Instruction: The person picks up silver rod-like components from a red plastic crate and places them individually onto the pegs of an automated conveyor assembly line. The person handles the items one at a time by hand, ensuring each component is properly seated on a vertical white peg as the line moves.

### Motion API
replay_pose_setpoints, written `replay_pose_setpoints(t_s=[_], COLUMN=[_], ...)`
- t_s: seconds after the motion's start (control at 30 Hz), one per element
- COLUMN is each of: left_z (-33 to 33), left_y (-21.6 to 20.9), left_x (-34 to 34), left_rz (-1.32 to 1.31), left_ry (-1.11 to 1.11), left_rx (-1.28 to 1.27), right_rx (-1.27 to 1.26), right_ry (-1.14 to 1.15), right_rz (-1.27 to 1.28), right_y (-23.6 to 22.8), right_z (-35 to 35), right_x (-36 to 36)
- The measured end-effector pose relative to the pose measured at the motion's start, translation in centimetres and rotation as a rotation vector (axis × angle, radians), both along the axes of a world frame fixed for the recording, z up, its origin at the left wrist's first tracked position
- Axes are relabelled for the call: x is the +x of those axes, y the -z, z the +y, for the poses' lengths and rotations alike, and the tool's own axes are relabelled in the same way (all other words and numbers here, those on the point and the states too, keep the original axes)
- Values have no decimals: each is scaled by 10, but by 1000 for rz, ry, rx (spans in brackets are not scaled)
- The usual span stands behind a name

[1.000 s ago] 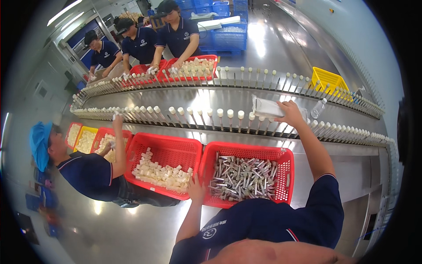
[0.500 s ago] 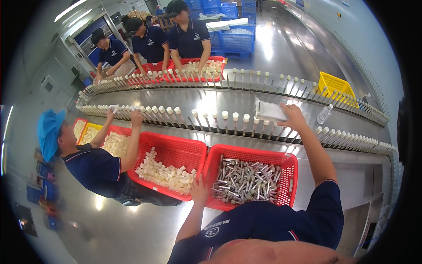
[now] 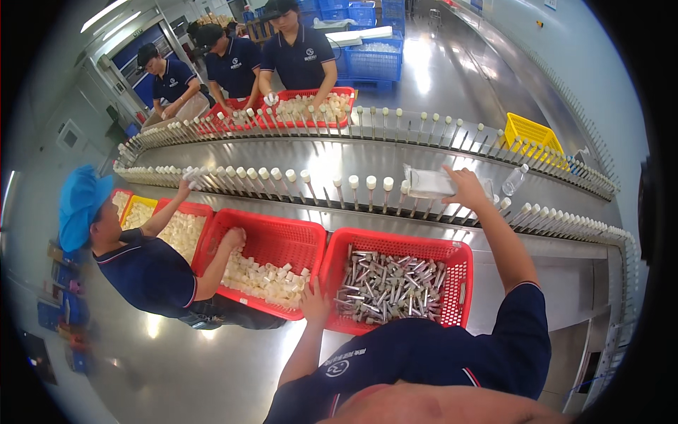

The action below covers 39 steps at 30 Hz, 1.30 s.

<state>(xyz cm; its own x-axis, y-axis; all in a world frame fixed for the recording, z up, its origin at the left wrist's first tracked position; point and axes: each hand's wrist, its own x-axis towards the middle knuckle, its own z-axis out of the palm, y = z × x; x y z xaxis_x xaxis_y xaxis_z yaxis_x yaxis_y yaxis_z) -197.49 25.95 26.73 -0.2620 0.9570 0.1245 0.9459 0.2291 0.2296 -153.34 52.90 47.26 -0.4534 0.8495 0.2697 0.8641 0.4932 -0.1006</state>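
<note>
Left hand (image 3: 315, 304): fingers loosely spread over meeting rims, near corners of red perforated plastic baskets (image 3: 279, 240); one has cream short cylinders (image 3: 268, 285), right one silver metal stems (image 3: 388, 286).
Right hand (image 3: 467, 191): thumb and fingers spread at packet's right end; can't tell if gripping.
Packet: white rectangular, clear-wrapped packet (image 3: 431, 184), near front edge of stainless-steel worktop (image 3: 367, 159).
Bottle: clear plastic bottle (image 3: 515, 180), just right of right hand.

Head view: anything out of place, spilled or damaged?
In the near row, one pin stands bare among neighbours with white caps. A clear bottle, right of the right hand, sits behind that row, unlike anything on the pins; can't tell if it's upright. No spill or damage visible.
</note>
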Motion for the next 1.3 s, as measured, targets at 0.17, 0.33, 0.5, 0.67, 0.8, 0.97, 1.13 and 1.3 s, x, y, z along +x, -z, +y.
replay_pose_setpoints(t_s=[0.17,0.33,0.5,0.67,0.8,0.97,1.13,1.3], left_z=[13,-4,-14,-5,1,9,0,-8], left_y=[-3,-6,-7,-8,2,1,3,2], left_x=[-4,-3,-5,-2,2,3,0,1], left_rz=[-1,-5,3,-25,2,-6,-13,-22], left_ry=[8,-2,-6,6,-15,-18,-21,-24], left_rx=[4,-29,-34,20,-16,18,-9,3], right_rx=[57,-56,35,65,-27,106,29,86], right_ry=[55,50,54,29,28,-8,-18,2], right_rz=[55,0,87,116,22,70,43,88], right_y=[-30,-2,-14,-6,-9,-6,-6,-15], right_z=[-4,-12,-22,-19,-13,-5,-12,-10], right_x=[-5,-1,4,5,8,3,3,-7])
